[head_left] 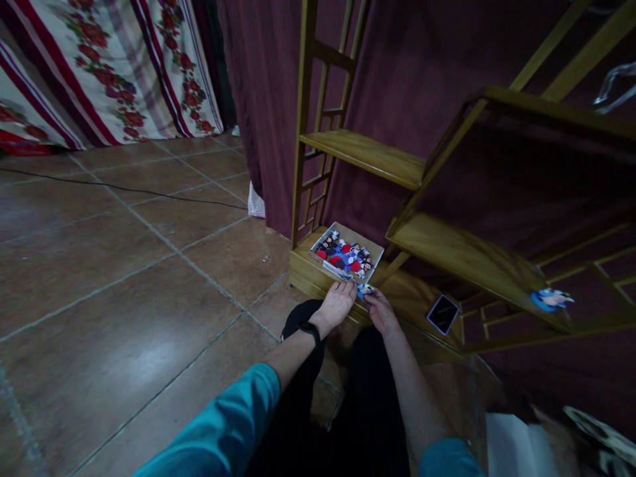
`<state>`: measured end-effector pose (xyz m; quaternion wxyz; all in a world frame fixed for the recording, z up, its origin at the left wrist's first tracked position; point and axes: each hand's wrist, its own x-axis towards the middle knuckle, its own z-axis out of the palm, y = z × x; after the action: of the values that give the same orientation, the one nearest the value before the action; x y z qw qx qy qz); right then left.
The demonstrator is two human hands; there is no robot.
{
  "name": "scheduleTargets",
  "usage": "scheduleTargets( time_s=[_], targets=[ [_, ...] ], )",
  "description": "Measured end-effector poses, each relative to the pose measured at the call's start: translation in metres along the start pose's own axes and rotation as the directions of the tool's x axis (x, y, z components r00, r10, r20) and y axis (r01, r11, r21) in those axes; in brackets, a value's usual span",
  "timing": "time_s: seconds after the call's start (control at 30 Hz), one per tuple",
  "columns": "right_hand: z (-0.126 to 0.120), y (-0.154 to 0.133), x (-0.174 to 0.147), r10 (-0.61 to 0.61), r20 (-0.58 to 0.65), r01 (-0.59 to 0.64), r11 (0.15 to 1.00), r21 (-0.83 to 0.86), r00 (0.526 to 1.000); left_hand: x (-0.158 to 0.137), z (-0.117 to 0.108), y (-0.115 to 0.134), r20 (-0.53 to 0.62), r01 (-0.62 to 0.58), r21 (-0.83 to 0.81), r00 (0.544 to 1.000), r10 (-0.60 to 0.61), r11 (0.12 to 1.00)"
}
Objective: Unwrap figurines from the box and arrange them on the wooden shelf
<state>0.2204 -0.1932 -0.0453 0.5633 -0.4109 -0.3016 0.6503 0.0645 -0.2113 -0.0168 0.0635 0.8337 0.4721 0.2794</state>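
Note:
A small figurine [365,289], with white and blue parts, is between my two hands just in front of a shallow box. My right hand [380,311] pinches its right side. My left hand [339,302], a dark band on its wrist, has its fingers curled at the figurine's left side; the fingertips are partly hidden. Right behind my hands, the open box [378,255] lies on the bottom board of a wooden shelf. Inside it is a jumble of small figurines [342,255] and red, purple and dark round pieces.
The wooden shelf unit [365,158] rises ahead, its stepped boards reaching to the right. Another figurine [551,299] with a blue base is on a right-hand board. A phone [442,315] lies on the bottom board. A black cable [124,189] crosses the tiled floor [149,285].

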Motion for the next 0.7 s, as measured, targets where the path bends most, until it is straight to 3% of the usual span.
scheduleTargets(
  time_s=[0.2, 0.33, 0.53, 0.7],
  targets=[
    [0.0, 0.001, 0.001, -0.005, -0.002, 0.005, 0.999, 0.042, 1.0, 0.003, 0.006, -0.007, 0.039, 0.117, -0.205, 0.993, -0.111, 0.972],
    [0.001, 0.0, 0.0, -0.005, 0.022, 0.004, 0.999, 0.051, 1.0, 0.009, 0.015, -0.014, 0.091, 0.191, -0.405, 0.982, -0.168, 0.894],
    [0.0, -0.003, 0.0, 0.022, 0.067, -0.024, 0.999, 0.023, 0.997, 0.021, 0.029, -0.025, 0.179, 0.293, -0.729, 0.954, -0.241, 0.618],
    [-0.003, -0.002, 0.002, 0.024, 0.096, -0.027, 0.999, 0.029, 0.995, 0.024, 0.033, -0.029, 0.289, 0.385, -0.858, 0.909, -0.3, 0.339]
  ],
)
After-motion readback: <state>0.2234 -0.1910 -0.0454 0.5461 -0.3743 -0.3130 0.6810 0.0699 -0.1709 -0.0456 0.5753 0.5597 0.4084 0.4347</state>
